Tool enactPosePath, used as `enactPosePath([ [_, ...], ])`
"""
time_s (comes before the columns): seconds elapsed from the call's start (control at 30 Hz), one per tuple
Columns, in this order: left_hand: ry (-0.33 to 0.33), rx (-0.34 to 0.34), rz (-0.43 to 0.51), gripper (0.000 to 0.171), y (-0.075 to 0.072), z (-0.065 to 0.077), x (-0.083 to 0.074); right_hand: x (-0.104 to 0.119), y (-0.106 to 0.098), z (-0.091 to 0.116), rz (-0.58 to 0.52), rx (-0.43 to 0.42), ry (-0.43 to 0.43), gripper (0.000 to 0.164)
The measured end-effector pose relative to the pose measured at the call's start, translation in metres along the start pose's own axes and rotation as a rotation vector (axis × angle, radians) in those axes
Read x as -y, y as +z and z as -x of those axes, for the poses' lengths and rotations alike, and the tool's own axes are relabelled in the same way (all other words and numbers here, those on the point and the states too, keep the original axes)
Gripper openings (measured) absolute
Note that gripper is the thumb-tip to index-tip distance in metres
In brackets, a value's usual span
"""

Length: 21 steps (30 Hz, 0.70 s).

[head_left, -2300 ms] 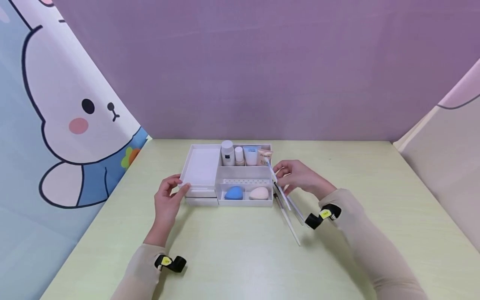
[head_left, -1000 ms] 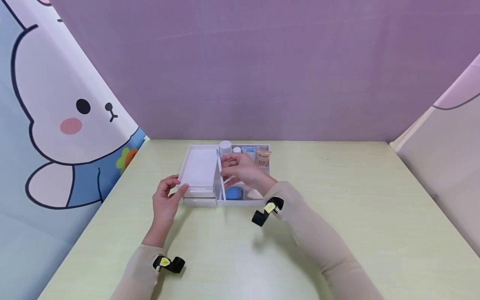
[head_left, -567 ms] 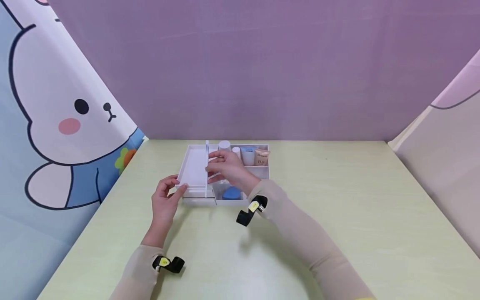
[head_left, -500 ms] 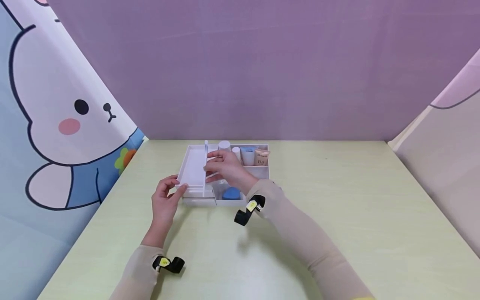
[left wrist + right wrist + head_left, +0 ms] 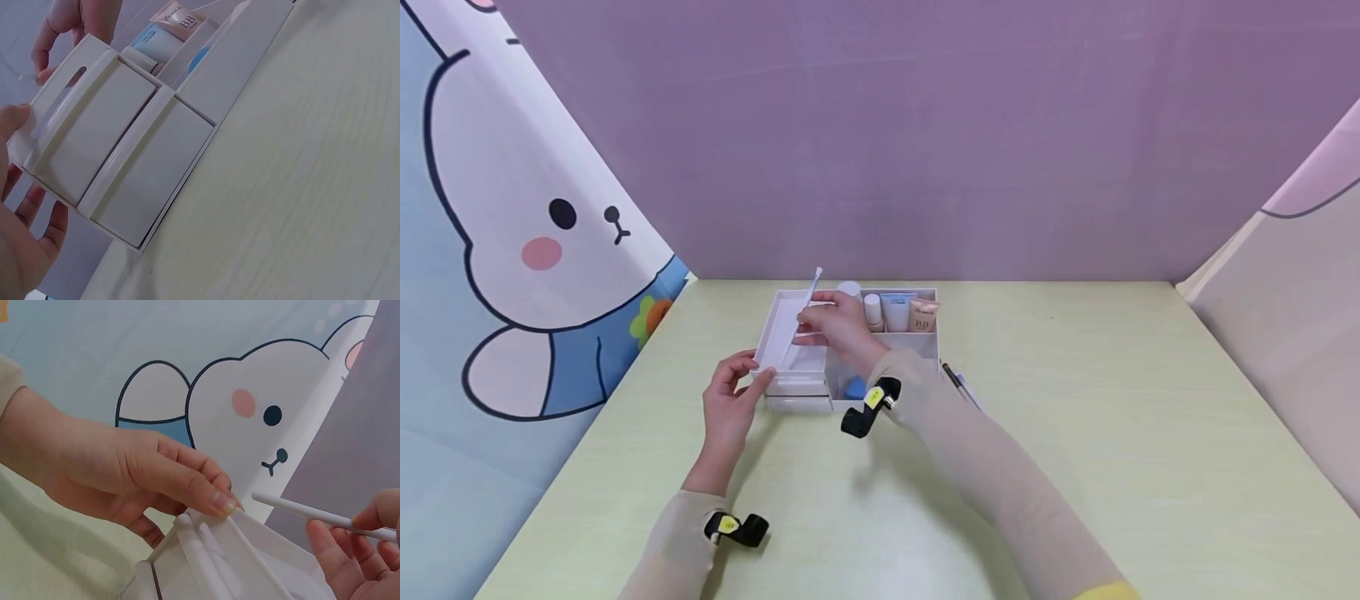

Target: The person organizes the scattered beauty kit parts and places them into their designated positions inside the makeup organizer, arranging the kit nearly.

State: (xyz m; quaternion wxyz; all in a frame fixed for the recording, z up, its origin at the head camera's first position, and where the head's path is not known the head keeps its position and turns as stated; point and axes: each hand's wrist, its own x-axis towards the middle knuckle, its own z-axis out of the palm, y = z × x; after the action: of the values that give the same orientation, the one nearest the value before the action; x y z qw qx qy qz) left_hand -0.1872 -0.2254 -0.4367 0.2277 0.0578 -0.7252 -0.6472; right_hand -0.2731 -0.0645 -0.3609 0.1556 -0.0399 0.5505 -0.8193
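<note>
A white makeup organizer sits on the table, two closed drawers below its shallow top tray on the left. My left hand grips its front left corner; in the right wrist view the thumb lies on the top edge and the fingers are at the side. Over the tray, my right hand pinches a slim white makeup brush, which slants with its upper end away from me. The right wrist view shows the rounded white handle end pointing toward the left hand.
Back compartments hold a white bottle, a small bottle, a blue-white tube and a BB cream tube. A blue sponge shows in front, partly hidden. Slim sticks lie right of the organizer.
My right hand has moved left from the sticks at the right side, across the compartments to the tray, carrying the brush, which now tilts. My left hand has stayed at the corner.
</note>
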Motion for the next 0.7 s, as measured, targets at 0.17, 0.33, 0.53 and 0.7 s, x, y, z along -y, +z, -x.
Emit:
enactPosePath([
  [0.17,0.005,-0.009,0.008,0.027,0.000,0.001,-0.002,-0.003,0.007,-0.007,-0.004,-0.051,-0.018,0.040],
  [0.33,0.009,-0.009,0.019,0.027,0.000,0.001,-0.001,-0.004,0.013,-0.010,0.032,-0.062,-0.019,0.037],
  [0.53,0.012,-0.011,0.019,0.025,-0.001,0.002,-0.001,0.000,0.016,-0.013,0.122,-0.061,-0.001,0.035],
  [0.7,0.014,-0.014,0.022,0.021,-0.001,0.002,-0.002,0.000,0.014,-0.017,0.200,-0.065,0.015,0.038],
])
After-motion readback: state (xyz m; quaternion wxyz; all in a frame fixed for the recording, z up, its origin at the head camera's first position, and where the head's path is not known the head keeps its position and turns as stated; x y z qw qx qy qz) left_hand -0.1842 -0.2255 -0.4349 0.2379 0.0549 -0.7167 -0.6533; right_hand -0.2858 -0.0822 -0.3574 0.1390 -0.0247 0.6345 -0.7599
